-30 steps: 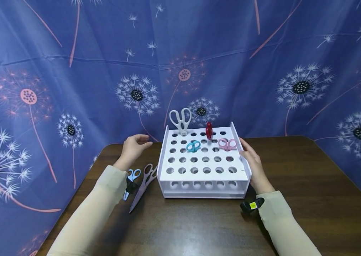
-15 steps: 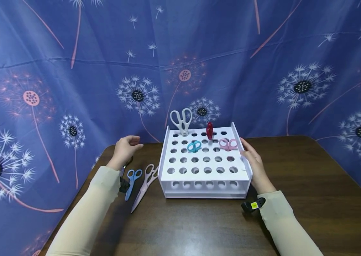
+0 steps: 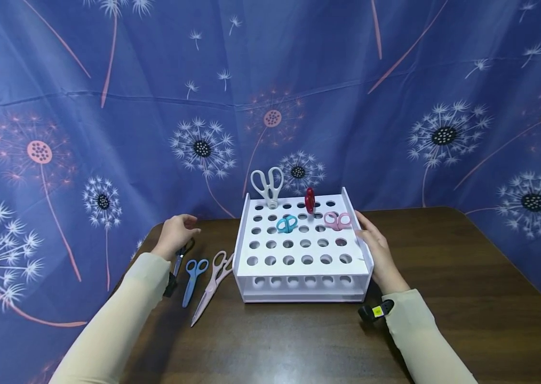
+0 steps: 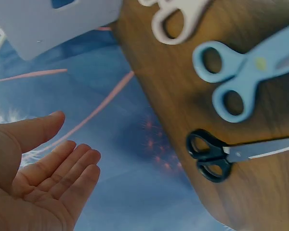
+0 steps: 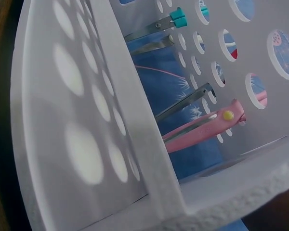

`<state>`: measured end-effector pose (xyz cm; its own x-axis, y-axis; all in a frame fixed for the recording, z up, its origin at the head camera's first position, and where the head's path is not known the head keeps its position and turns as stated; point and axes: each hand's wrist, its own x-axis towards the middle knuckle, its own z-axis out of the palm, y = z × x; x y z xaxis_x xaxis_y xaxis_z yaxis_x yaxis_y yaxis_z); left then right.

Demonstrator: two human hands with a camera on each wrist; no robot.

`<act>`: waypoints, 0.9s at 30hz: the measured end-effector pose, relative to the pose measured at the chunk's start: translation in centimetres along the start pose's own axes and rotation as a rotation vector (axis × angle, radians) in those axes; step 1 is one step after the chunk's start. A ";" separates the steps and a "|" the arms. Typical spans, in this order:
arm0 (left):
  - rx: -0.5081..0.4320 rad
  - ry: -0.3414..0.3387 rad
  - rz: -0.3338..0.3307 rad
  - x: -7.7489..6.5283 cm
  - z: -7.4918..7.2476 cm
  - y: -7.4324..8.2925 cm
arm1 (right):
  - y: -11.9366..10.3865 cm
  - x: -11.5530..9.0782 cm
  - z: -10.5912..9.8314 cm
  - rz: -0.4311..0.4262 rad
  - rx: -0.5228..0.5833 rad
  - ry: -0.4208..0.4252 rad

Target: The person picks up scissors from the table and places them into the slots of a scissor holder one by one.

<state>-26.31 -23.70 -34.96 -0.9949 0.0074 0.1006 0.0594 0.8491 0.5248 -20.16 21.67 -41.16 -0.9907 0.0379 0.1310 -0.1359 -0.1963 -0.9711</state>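
My left hand (image 3: 174, 236) hovers at the table's left, close by black-handled scissors (image 4: 214, 156). In the left wrist view its fingers are extended and nothing is in them. Blue scissors (image 3: 195, 277) and pale pink scissors (image 3: 213, 285) lie to its right. My right hand (image 3: 378, 253) grips the right side panel of a white rack (image 3: 299, 269), thumb over the panel's edge. White scissors (image 3: 269, 188), teal scissors (image 3: 287, 224), red-handled scissors (image 3: 310, 201) and pink scissors (image 3: 337, 221) stand in its holes. Their blades show underneath in the right wrist view.
The rack stands on a brown wooden table (image 3: 448, 277), its top panel full of round holes. A blue curtain with dandelion prints (image 3: 371, 133) hangs right behind the table's back edge.
My left hand has moved left and slightly down, uncovering the blue scissors and then the black-handled scissors. The right hand stays on the rack. The head view has shifted slightly.
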 end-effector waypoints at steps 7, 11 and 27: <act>0.015 -0.014 -0.034 0.2 1.4 -1.9 | -0.2 0.0 0.0 0.007 -0.011 0.001; 0.005 -0.053 -0.040 0.1 2.0 -3.1 | -0.2 0.0 -0.1 0.007 -0.023 -0.008; 0.085 -0.070 -0.002 0.0 2.4 -5.5 | -0.5 0.3 -0.7 0.011 -0.016 -0.066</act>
<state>-26.88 -27.10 -39.91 -0.9984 0.0403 0.0391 0.0537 0.8908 0.4513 -20.34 22.47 -40.73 -0.9907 -0.0292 0.1328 -0.1254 -0.1810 -0.9754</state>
